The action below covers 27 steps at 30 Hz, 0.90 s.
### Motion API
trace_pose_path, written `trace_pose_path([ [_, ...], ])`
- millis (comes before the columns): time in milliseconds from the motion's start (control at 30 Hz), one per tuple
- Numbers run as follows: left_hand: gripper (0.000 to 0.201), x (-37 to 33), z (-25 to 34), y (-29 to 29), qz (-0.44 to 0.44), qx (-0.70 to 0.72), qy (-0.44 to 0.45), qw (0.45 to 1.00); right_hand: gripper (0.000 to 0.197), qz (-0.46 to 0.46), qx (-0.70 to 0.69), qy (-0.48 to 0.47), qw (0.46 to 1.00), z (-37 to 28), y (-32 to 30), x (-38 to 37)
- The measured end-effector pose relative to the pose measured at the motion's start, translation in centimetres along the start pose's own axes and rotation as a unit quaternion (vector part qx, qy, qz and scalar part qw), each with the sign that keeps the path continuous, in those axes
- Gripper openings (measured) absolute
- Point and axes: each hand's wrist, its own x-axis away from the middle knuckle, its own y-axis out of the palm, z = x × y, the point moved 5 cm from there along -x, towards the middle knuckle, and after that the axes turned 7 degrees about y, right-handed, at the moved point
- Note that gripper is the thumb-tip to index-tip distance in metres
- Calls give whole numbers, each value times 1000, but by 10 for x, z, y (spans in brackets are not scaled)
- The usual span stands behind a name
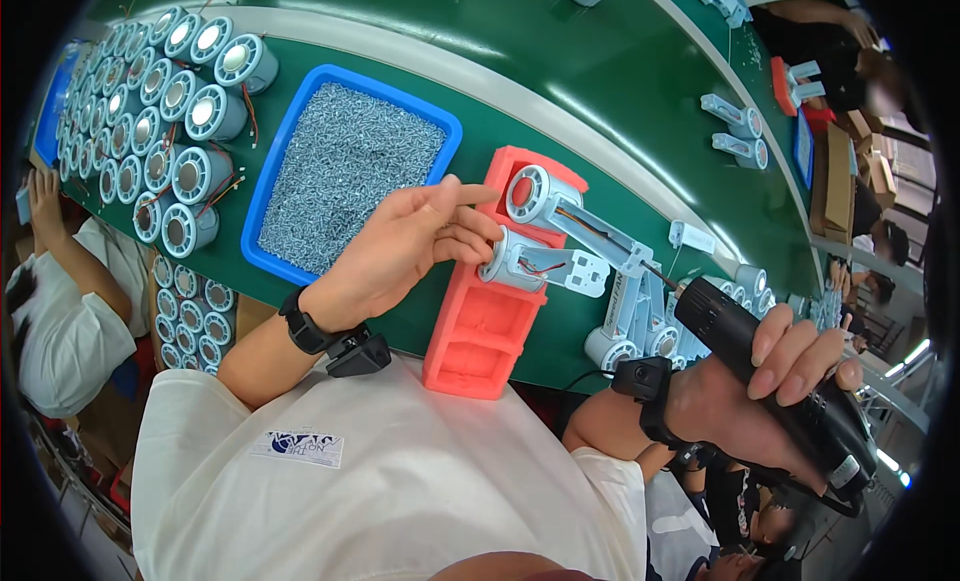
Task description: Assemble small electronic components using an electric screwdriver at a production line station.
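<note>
A black electric screwdriver (770,381) is gripped in my right hand (790,366), its bit reaching left to the narrow end of a light blue part with a round head (600,231). That part and a second light blue one (515,261) lie in a red-orange fixture (483,326), one above the other. Wires show inside their arms. My left hand (385,246) is open, index finger stretched over the fixture. Its lower fingers are bent and reach the rim of the second part's round head. No held object shows in it.
A blue tray (452,146) full of small screws sits left of the fixture. Rows of round light blue motor housings (195,116) with wires stand farther left. More light blue assemblies (630,331) lie right of the fixture. Other people are at the left and right edges.
</note>
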Motion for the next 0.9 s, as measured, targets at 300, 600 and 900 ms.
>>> trace_pose_path([
  [300, 35, -30, 3, 10, 5, -33, 31, 999, 48, -71, -25, 25, 997, 8, 0, -6],
  [600, 19, -50, -7, 20, 44, 38, 47, 997, 30, -32, 15, -3, 999, 14, 14, -2],
  [900, 19, -47, -16, 20, 47, 87, 69, 993, 37, 39, -53, -14, 998, -17, -9, 1],
])
